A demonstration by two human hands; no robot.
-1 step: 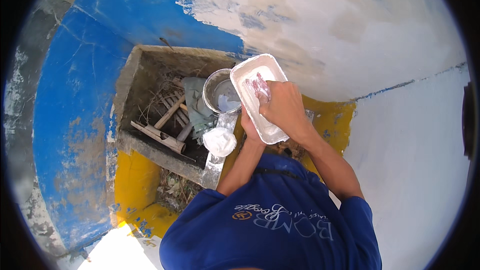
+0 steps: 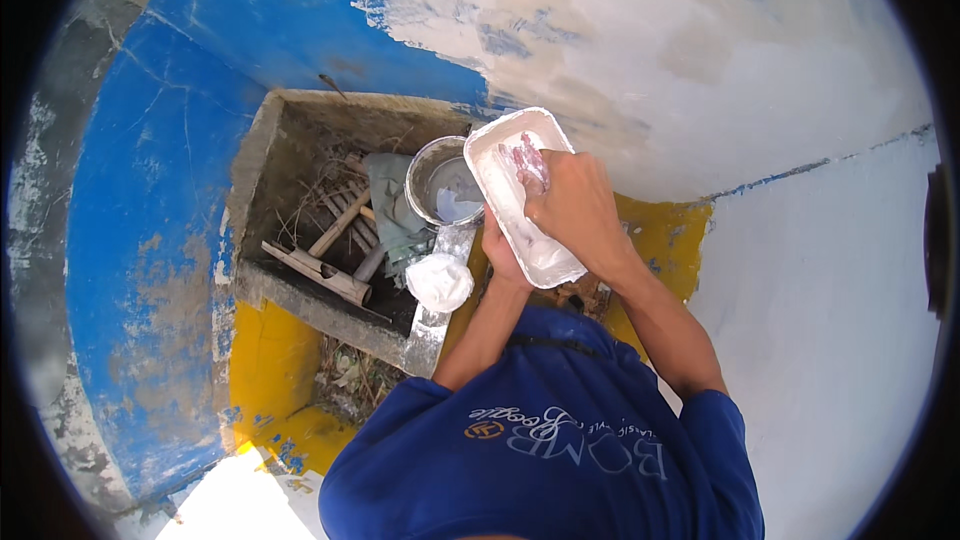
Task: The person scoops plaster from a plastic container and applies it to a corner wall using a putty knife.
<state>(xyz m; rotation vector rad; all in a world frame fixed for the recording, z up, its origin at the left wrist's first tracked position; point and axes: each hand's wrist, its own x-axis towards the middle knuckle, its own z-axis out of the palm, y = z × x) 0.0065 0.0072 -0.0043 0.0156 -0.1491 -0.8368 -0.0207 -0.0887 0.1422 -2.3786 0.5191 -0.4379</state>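
Observation:
My left hand holds a white rectangular tray from its left side and below, with most of the fingers hidden beneath it. The tray is deep-sided, smeared with white paste inside, and tilted. Into it reaches my right hand, closed, the fingers bent together and coated with white and pinkish paste. Whether those fingers grip something small cannot be made out. Beside my left wrist, a white rounded lump or bag rests on the ledge.
A round bucket with greyish liquid stands just left of the tray. Further left is a concrete trough holding a grey-green cloth, bamboo pieces and twigs. A wall patched white and blue rises ahead.
The tray has shifted slightly to the right. My right hand has moved a little with it, its fingers still inside the tray.

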